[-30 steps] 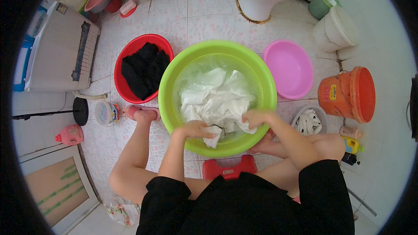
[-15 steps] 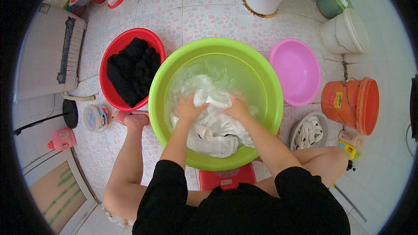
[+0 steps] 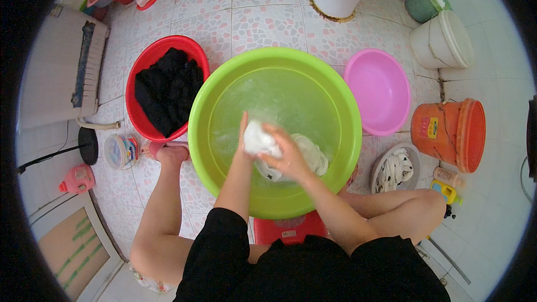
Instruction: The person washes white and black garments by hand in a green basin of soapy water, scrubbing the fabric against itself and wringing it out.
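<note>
A large lime-green basin [image 3: 335,100] of cloudy water stands between my knees. Above the water, both of my hands press a bunched part of a wet white cloth [image 3: 260,138] between them. My left hand [image 3: 244,138] lies along the bundle's left side, fingers pointing away from me. Curled over its right side is my right hand [image 3: 285,154], its fingers slightly blurred. More of the white cloth, with small dark marks, trails into the water beside and below my right hand.
At the left, a red basin [image 3: 132,106] holds black clothing [image 3: 170,92]. A pink basin [image 3: 377,92], an orange bucket [image 3: 442,128] and a grey basin of black-and-white cloth [image 3: 395,170] stand at the right. Below the green basin sits a red stool [image 3: 290,229].
My hands have come closer together and risen from the water, gathering part of the white cloth into a bundle. The cloth was spread wider in the basin before.
</note>
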Available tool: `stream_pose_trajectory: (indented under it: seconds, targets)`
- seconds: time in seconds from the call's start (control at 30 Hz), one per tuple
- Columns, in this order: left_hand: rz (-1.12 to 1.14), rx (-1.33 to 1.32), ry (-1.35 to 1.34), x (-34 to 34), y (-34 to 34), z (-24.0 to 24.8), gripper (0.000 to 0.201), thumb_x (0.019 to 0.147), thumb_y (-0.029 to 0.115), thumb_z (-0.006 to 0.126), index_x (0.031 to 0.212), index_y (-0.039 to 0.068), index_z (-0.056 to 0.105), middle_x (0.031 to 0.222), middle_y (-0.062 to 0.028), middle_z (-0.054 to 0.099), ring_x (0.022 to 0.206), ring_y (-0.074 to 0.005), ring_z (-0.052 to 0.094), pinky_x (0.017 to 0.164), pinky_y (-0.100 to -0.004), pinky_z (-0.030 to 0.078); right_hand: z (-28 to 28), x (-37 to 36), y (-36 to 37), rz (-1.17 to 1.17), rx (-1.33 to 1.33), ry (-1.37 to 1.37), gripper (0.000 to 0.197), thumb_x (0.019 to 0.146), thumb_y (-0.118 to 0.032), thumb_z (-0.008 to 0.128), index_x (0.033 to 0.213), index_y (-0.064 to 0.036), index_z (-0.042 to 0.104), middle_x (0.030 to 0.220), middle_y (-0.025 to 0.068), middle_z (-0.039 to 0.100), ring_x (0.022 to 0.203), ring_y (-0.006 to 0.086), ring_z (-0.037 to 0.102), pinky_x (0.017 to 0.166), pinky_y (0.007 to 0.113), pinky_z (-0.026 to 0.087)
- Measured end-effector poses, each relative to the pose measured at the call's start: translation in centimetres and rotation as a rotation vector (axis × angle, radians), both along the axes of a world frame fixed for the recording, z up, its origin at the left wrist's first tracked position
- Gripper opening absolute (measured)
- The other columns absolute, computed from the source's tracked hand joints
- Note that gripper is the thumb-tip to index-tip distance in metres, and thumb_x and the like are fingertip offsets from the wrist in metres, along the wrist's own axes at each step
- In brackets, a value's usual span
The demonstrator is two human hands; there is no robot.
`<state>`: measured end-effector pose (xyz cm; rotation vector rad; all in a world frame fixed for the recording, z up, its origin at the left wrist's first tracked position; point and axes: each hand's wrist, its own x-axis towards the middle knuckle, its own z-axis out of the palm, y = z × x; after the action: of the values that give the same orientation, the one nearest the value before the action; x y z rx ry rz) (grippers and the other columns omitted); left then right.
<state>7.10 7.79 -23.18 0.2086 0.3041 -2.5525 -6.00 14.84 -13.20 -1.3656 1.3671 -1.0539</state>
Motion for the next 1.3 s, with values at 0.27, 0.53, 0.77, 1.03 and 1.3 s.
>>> stream_pose_trajectory:
  seconds: [0.27, 0.53, 0.77, 1.03, 1.3]
  targets:
    - [0.099, -0.006, -0.443, -2.8, 2.9, 2.5, 0.045, 0.081, 0.050, 0.047, 0.095, 0.008, 0.058, 0.082, -0.0052, 0.061, 0.068, -0.0158, 0.057, 0.061, -0.0281, 0.048, 3.9, 4.2, 3.3, -0.030, -0.065, 0.349, 0.023, 0.064, -0.019, 0.065, 0.076, -0.0040, 0.054, 0.080, 0.0101, 0.058, 0.076, 0.0266, 0.055, 0.062, 0.039, 0.044]
    - [0.319, -0.073, -0.599, -3.3, 5.8, 6.6, 0.033, 0.088, 0.037, 0.040, 0.101, 0.009, 0.052, 0.081, -0.0038, 0.056, 0.074, -0.0176, 0.054, 0.066, -0.0303, 0.046, 2.5, 1.2, -0.6, -0.286, 0.111, 0.433, 0.015, 0.068, -0.017, 0.062, 0.075, -0.0035, 0.060, 0.067, 0.0148, 0.059, 0.061, 0.0290, 0.057, 0.056, 0.036, 0.044]
    - [0.082, -0.200, -1.219, -1.1, 3.6, 10.4, 0.045, 0.090, 0.038, 0.037, 0.115, 0.002, 0.046, 0.106, -0.0102, 0.054, 0.094, -0.0202, 0.053, 0.083, -0.0343, 0.043, -1.6, -9.7, -2.3, -0.318, 0.339, 0.416, 0.034, 0.074, -0.024, 0.055, 0.101, -0.0041, 0.055, 0.101, 0.0187, 0.056, 0.091, 0.0310, 0.055, 0.078, 0.039, 0.041]
    - [0.170, -0.808, -1.950, 2.8, 1.9, 10.4, 0.050, 0.080, 0.027, 0.055, 0.117, -0.003, 0.041, 0.117, -0.0226, 0.043, 0.104, -0.0317, 0.046, 0.086, -0.0367, 0.037, 0.1, -12.7, -2.6, -0.224, 0.046, 0.288, 0.042, 0.074, -0.007, 0.051, 0.116, -0.0157, 0.047, 0.112, 0.0140, 0.046, 0.103, 0.0291, 0.043, 0.091, 0.038, 0.035]
    - [-0.424, -1.412, -2.444, -3.3, 4.4, 5.5, 0.074, 0.069, 0.043, 0.062, 0.132, 0.021, 0.030, 0.137, -0.0219, 0.009, 0.121, -0.0418, 0.021, 0.091, -0.0588, 0.024, -3.4, -6.7, -1.9, 0.319, 0.342, 1.005, 0.069, 0.072, -0.048, 0.059, 0.132, -0.0359, 0.025, 0.142, 0.0110, 0.012, 0.128, 0.0403, 0.006, 0.100, 0.050, 0.021]
